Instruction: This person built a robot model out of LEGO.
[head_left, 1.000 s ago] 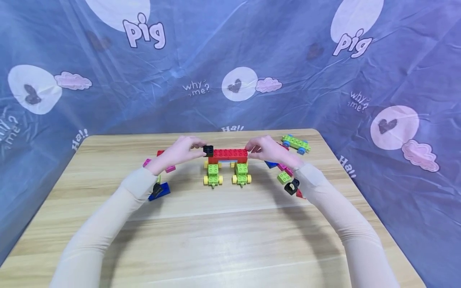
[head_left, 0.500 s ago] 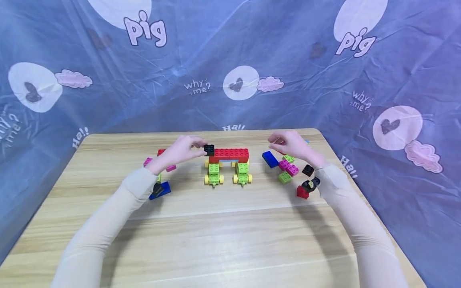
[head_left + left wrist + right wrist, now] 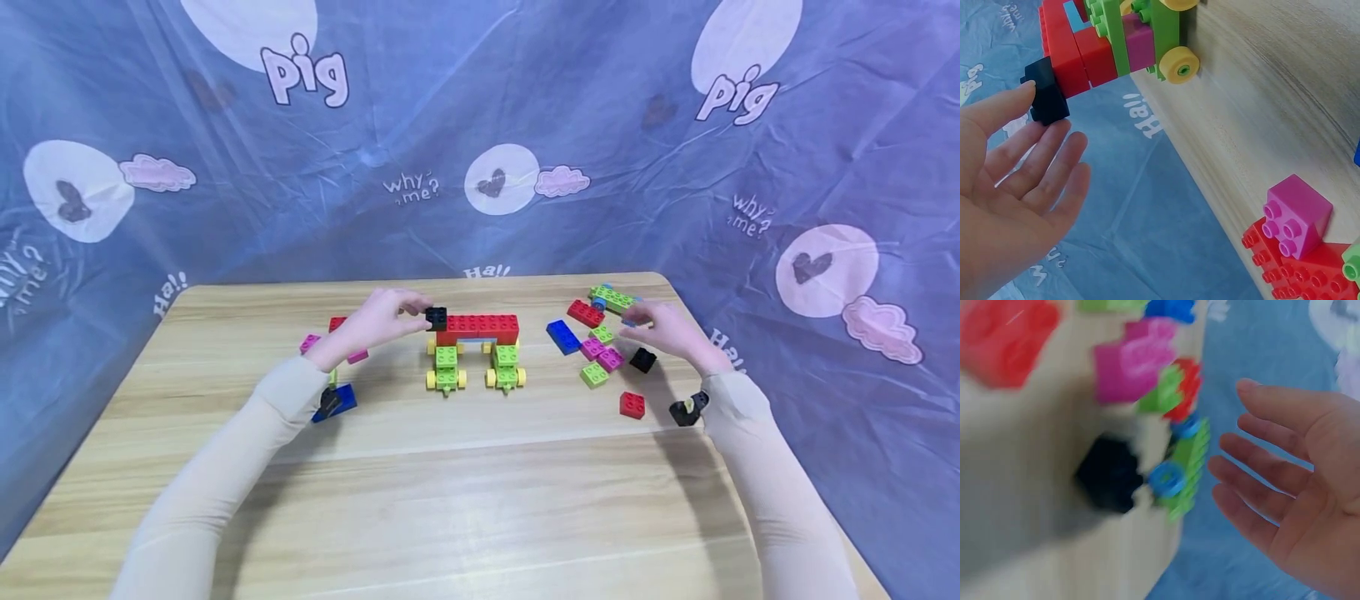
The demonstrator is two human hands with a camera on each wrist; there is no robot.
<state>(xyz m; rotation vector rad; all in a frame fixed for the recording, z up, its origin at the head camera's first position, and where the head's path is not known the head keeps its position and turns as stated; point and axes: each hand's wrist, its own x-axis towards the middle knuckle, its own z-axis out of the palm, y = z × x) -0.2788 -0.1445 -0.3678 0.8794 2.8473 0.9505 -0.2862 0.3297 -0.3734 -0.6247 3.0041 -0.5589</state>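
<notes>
The left hand [image 3: 381, 318] pinches a square black plastic brick [image 3: 437, 318] at one end of the long red plastic bricks [image 3: 482, 325]; a sideways shove could tip them. The right hand [image 3: 663, 330] holds nothing.

Bright head view with soft shadows and faint glare on the desk [image 3: 480, 492]; blurry red block [image 3: 1007, 340] in the right wrist view

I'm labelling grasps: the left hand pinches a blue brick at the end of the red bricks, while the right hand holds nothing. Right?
Not quite: the brick is black, as the left wrist view shows. The left hand does pinch it at the end of the red bricks, and the right hand holds nothing.
</notes>
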